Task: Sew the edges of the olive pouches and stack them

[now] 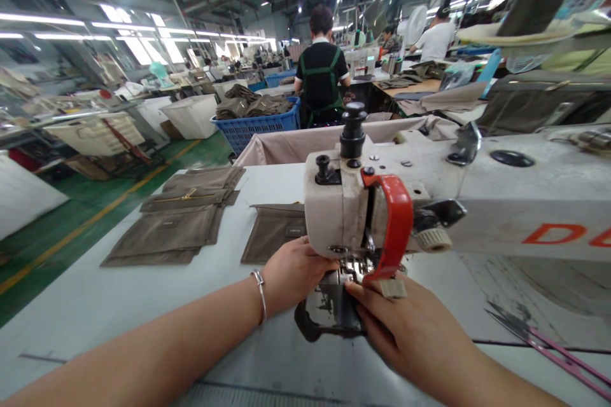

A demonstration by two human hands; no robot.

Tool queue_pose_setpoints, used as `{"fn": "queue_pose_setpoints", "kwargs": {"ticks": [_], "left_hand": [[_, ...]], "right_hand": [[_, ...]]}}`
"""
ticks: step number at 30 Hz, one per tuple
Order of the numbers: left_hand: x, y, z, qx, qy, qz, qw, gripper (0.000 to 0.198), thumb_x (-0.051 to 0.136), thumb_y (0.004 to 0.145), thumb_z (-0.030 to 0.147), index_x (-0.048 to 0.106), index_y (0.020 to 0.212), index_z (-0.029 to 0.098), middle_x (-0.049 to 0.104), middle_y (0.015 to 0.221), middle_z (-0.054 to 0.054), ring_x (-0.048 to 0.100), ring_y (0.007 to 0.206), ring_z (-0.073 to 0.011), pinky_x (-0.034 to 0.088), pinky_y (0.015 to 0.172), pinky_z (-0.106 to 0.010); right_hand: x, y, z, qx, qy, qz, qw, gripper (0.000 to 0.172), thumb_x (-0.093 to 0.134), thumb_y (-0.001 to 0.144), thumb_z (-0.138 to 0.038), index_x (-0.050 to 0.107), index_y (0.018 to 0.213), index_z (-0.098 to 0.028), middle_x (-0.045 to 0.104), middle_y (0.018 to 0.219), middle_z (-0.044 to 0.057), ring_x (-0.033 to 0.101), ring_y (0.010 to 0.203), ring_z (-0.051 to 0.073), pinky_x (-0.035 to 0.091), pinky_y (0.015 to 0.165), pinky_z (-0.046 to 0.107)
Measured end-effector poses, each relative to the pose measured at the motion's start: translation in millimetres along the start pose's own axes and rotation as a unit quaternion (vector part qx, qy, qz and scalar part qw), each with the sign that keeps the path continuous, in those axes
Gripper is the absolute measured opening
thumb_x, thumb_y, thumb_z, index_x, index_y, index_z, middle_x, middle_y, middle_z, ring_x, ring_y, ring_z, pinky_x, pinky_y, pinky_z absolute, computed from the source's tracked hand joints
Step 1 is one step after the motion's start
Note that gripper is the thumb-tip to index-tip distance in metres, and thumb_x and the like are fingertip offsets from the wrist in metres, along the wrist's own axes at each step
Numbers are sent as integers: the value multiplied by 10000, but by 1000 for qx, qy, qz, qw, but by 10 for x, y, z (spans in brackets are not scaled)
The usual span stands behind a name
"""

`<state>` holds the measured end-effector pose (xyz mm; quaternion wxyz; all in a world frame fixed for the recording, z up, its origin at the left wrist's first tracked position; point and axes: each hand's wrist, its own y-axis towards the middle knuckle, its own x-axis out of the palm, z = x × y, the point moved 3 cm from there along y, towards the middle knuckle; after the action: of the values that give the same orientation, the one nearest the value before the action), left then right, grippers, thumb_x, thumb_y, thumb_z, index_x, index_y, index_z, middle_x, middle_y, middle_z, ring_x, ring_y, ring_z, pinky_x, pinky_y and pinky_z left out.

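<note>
Pinching dark fabric (329, 311) at the presser foot (356, 270), hands (291, 273) (405, 331) sit beneath the sewing machine's (477, 203) orange "D" (554, 233).

A white table (102, 337) carries a sewing machine (539, 197), which stretches from 12 to 3 o'clock. A dark panel (329, 313) lies flat under the machine's foot, close in at 12 o'clock. A brown panel (272, 235) with a small label lies just left of the machine at 11 o'clock. Further out at 10 o'clock, more brown panels (162, 235) lie in overlapping piles, one with a gold zip (188, 195). Scissors (548, 350) with pink handles lie at 4 o'clock. Left of the table at 9 o'clock, a green floor (81, 248) with a yellow line (95, 229) holds white bins (191, 116). Far off at 1 o'clock, a wooden table (410, 88) bears brown pieces (398, 82).
</note>
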<state>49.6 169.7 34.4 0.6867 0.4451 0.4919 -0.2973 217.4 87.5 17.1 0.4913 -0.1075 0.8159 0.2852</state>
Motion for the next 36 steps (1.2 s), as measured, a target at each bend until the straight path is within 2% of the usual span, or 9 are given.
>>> {"fn": "queue_pose_setpoints", "kwargs": {"ticks": [10,14,19,24,26,28,30,33,36], "left_hand": [[-157,-38,645,-43,37,-81,995,129,542,897,169,621,994,136,670,1053,-83,593,1035,-219,449,974,-370],[-181,-89,526,-83,-29,-75,993,167,523,900,133,629,1026,159,663,1072,-61,569,1088,-192,433,997,-334],[-459,-566,74,-304,7,4,953,293,627,846,335,608,1097,184,563,1194,-85,504,1141,-267,405,1001,-466],[-399,-968,-9,-447,-176,-2,877,291,671,747,419,530,811,173,594,808,-32,602,795,-250,517,751,-442],[-285,-979,121,-469,-385,27,794,312,627,781,427,519,928,174,627,789,-32,644,749,-236,544,717,-414],[-194,-958,290,-450,-555,53,697,359,573,820,417,501,1066,165,663,828,-60,681,774,-240,562,736,-406],[-160,-980,438,-420,-617,41,664,368,512,854,375,499,1144,150,678,854,-95,695,799,-253,576,726,-403],[-254,-1140,566,-384,-514,28,766,353,448,912,329,491,1217,156,685,925,-118,693,848,-253,596,691,-384],[-501,-1286,703,-321,-179,100,925,460,535,899,334,433,1322,186,619,1167,-145,634,1031,-275,588,796,-420]], "right_hand": [[-25,-39,4,-22,29,-5,999,320,473,861,-146,620,1142,-188,626,1047,113,576,968,260,518,809,433],[-31,-65,8,-33,35,-1,999,357,481,847,-125,611,1171,-198,614,1088,111,566,987,257,510,829,431],[-46,-58,-11,-17,23,-5,1000,288,474,903,-196,646,1133,-209,624,926,103,562,931,268,500,801,462],[-34,-4,-223,114,138,-19,984,203,557,882,-266,645,1056,-211,621,1012,98,574,966,266,481,847,469],[9,-3,-328,221,307,10,926,216,553,881,-285,589,1076,-199,625,1022,92,606,918,226,510,803,397],[72,-12,-440,305,496,58,811,310,557,873,-334,504,1144,-193,627,1047,91,633,866,200,528,727,338],[136,-31,-563,347,639,88,681,414,596,838,-382,458,1176,-186,633,1056,93,650,834,194,525,682,312],[222,-120,-772,353,741,47,569,420,649,784,-430,518,1072,-154,661,863,55,634,668,162,491,604,269],[331,-344,-954,353,724,-46,591,418,622,780,-541,563,910,-148,621,648,0,519,465,98,397,461,205]]}}
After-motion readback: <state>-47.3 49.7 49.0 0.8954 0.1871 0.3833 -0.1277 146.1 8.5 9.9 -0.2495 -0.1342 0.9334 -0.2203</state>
